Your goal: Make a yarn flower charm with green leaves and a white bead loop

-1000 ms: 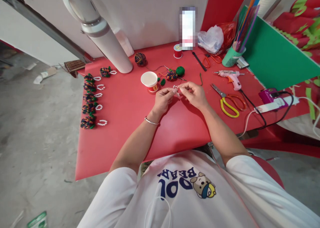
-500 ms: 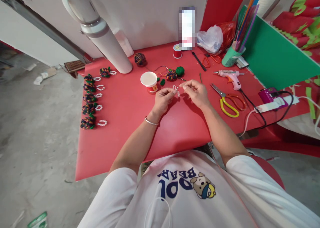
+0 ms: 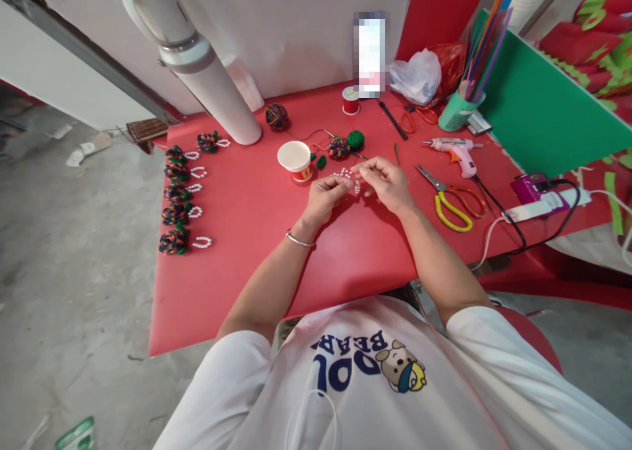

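Observation:
My left hand (image 3: 326, 198) is closed in a pinch, thumb against forefinger. A short string of white beads (image 3: 357, 187) hangs from its fingertips. Close by on the right, my right hand (image 3: 386, 181) has thumb and forefinger together; whatever they grip is too small to make out. Loose white beads (image 3: 342, 172) lie on the red table just beyond the fingertips. Behind them is a multicoloured yarn piece (image 3: 339, 148) with a crochet hook, beside a green yarn ball (image 3: 355, 139). A paper cup (image 3: 295, 159) stands left of the beads.
Several yarn bundles (image 3: 174, 241) with bead loops (image 3: 202, 242) line the table's left side. Scissors (image 3: 447, 200), a glue gun (image 3: 459, 155) and a power strip (image 3: 543, 206) with cables lie right. A tall white flask (image 3: 217, 88) and thread spool (image 3: 351, 100) stand at the back.
My left hand has shifted slightly to the right, towards my right hand, and the hanging beads moved with it. More of the loose beads now show between the hands.

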`<state>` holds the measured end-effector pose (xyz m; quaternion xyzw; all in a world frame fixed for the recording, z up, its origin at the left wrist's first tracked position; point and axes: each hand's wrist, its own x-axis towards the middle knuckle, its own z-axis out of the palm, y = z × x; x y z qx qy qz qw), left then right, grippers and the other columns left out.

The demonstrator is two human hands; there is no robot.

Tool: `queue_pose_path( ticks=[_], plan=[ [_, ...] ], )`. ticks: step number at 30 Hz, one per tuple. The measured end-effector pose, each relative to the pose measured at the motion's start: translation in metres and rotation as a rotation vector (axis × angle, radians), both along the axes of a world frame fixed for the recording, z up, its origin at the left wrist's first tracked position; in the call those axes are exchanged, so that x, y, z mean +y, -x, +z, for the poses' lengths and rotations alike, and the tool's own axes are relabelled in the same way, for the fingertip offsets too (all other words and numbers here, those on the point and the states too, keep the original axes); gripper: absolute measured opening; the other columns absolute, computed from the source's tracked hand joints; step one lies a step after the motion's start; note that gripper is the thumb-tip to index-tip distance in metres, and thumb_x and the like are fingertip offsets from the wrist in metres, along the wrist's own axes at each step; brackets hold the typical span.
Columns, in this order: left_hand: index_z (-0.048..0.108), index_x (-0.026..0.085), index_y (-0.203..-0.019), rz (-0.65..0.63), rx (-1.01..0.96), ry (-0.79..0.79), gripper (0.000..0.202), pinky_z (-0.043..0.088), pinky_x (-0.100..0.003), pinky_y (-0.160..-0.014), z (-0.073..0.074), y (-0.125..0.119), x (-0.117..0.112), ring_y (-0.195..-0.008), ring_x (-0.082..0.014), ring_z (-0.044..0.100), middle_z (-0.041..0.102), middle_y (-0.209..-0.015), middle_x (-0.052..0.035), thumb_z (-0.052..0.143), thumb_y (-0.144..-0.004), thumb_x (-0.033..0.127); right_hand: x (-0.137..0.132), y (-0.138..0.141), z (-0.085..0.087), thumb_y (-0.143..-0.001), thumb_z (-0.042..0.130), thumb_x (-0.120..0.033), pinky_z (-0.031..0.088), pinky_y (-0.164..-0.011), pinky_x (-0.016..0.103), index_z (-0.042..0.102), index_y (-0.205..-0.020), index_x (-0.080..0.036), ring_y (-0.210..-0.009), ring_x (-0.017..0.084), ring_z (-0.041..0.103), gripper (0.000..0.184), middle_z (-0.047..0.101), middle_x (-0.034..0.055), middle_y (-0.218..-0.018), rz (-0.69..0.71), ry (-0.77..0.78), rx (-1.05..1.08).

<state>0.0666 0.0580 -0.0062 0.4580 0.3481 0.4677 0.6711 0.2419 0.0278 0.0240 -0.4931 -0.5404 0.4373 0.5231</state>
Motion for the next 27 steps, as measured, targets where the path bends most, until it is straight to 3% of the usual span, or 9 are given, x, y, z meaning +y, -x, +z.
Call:
queue_pose_path(
  ticks=[4,9,15,23,27],
  plan=[
    [0.082,0.018,-0.07,-0.01,-0.007,-0.007,0.046,0.043,-0.027,-0.053,-0.0002,0.0001,-0.0003,-0.058,-0.0116,0.057,0.071,-0.066,-0.0044,0.103,-0.061,0.057,0.0014,0.0046,-0.0069,-0.088,0.073,-0.078,0.059,-0.059,0.027,0.065,-0.098,-0.025,-0.077,0.016,0.066,0.055,0.074,0.0031,-0.095,0.103,0.033,0.035],
    [0.084,0.017,-0.074,-0.07,-0.001,-0.024,0.045,0.051,-0.028,-0.062,0.0014,-0.0015,-0.0007,-0.063,-0.0125,0.063,0.076,-0.072,-0.0065,0.103,-0.061,0.056,0.0031,0.0064,-0.0101,-0.094,0.07,-0.071,0.054,-0.066,0.03,0.065,-0.092,-0.024,-0.07,0.015,0.061,0.047,0.068,-0.0001,-0.08,0.058,-0.061,-0.109],
    [0.083,0.016,-0.071,-0.077,0.076,-0.052,0.037,0.044,-0.024,-0.055,0.0008,-0.0003,0.0,-0.056,-0.01,0.056,0.07,-0.062,-0.0039,0.103,-0.064,0.047,0.0039,0.0055,-0.0073,-0.095,0.07,-0.06,0.051,-0.076,0.033,0.065,-0.087,-0.024,-0.075,0.017,0.059,0.037,0.066,0.0002,-0.079,0.019,-0.097,-0.177],
    [0.081,0.015,-0.072,-0.094,0.06,0.006,0.041,0.046,-0.023,-0.057,0.0014,-0.0026,0.0015,-0.058,-0.0093,0.058,0.072,-0.066,-0.0033,0.105,-0.06,0.047,0.0047,0.0055,-0.0069,-0.093,0.072,-0.059,0.049,-0.074,0.032,0.066,-0.085,-0.024,-0.075,0.017,0.057,0.037,0.063,0.0,-0.077,-0.008,-0.083,-0.175],
    [0.079,0.014,-0.071,-0.112,0.102,0.021,0.04,0.041,-0.021,-0.052,0.0007,-0.0058,0.0013,-0.052,-0.0076,0.053,0.066,-0.058,-0.0011,0.106,-0.059,0.041,0.0055,0.0049,-0.0089,-0.092,0.073,-0.057,0.048,-0.072,0.031,0.066,-0.085,-0.023,-0.073,0.016,0.056,0.035,0.062,-0.0007,-0.075,-0.027,-0.09,-0.161]
  ],
)
